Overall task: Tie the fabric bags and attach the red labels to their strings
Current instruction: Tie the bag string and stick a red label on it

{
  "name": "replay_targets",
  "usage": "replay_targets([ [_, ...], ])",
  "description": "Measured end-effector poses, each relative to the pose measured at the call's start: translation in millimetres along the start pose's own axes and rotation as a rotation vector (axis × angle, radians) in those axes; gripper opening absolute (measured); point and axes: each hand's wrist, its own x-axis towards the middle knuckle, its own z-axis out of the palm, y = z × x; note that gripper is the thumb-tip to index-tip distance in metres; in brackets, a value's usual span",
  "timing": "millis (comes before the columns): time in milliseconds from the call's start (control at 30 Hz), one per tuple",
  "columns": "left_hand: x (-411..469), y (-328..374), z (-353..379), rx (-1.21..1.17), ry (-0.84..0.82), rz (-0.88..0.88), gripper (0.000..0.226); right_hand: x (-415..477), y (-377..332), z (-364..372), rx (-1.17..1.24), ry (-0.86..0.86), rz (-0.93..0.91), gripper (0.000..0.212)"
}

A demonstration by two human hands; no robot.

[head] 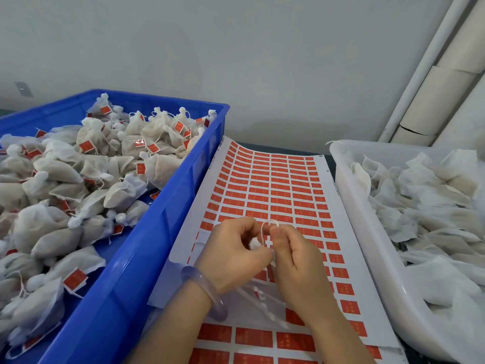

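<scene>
Now L grip (233, 248) holds bag (254, 243), R grip (292, 258) pinches string (263, 228) just above it

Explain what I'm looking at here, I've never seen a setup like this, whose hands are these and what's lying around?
No machine here: a camera worn on a person's head looks down at their hands. The left hand holds a small fabric bag while the right hand pinches its white string, over a sheet of red labels. The blue crate on the left holds tied, labelled bags; the white tub on the right holds unlabelled bags.
</scene>
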Motion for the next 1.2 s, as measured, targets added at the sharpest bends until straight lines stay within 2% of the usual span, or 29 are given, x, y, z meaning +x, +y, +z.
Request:
replay_targets([
  [267,1.7,6.2,-2.5,-0.137,-0.119,-0.074,0.013,-0.3,3.9,-3.1,0.159,-0.031,0.039,0.043],
  [433,0.3,5.2,-2.5,-0.094,-0.099,-0.043,0.011,0.5,1.2,-3.5,0.175,-0.016,0.012,0.025],
  [533,-0.4,3.5,-0.7,-0.087,-0.093,-0.072,0.009,-0.5,0.7,-1.9,0.120,0.028,-0.012,0.023],
  [667,1.3,5.0,-0.6,-0.081,-0.127,-0.108,0.006,-1.8,2.3,-1.0,0.034,0.090,-0.067,0.006],
  [800,3.3,6.7,-5.7,-0.156,-0.187,-0.136,0.017,-3.6,1.9,2.0,-0.018,0.078,-0.090,0.008],
  [933,2.1,8.5,-7.0,-0.254,-0.243,-0.130,0.031,-2.6,0.9,0.5,-0.022,0.139,-0.103,0.011],
  [1067,0.7,9.5,-4.1,-0.226,-0.284,-0.122,0.030,-1.7,3.0,1.9,-0.008,0.198,-0.044,0.016],
  [1200,0.1,9.8,1.5,-0.218,-0.233,-0.130,0.023,-0.6,5.7,0.8,-0.039,0.220,-0.021,0.015],
])
